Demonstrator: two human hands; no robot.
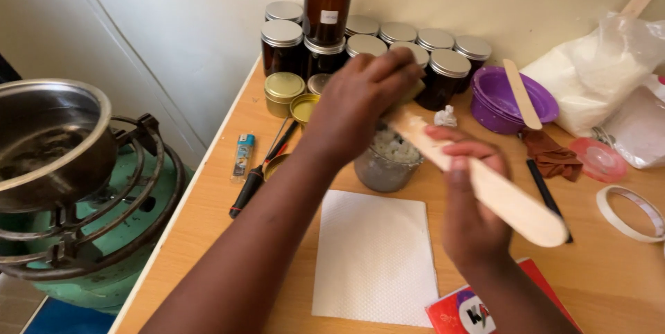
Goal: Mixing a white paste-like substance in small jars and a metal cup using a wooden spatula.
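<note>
Head view: right hand [471, 199] grips a wooden stick [478, 178] slanted over a glass jar [384, 164] of pale lumps on the table [609, 278]. Left hand [364, 95], fingers closed, pinches the stick's upper end above the jar. White paper [374, 258] lies just below.

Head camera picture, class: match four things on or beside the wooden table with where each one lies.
Things:
1. steel pot
2. purple plastic bowl
3. white paper napkin
4. roll of white tape

Places:
A. near table edge, between the arms
B. right end of table
C. on the green gas burner, left
D. beside the dark jars, holding a wooden stick

Pairs: 1-C, 2-D, 3-A, 4-B
</note>
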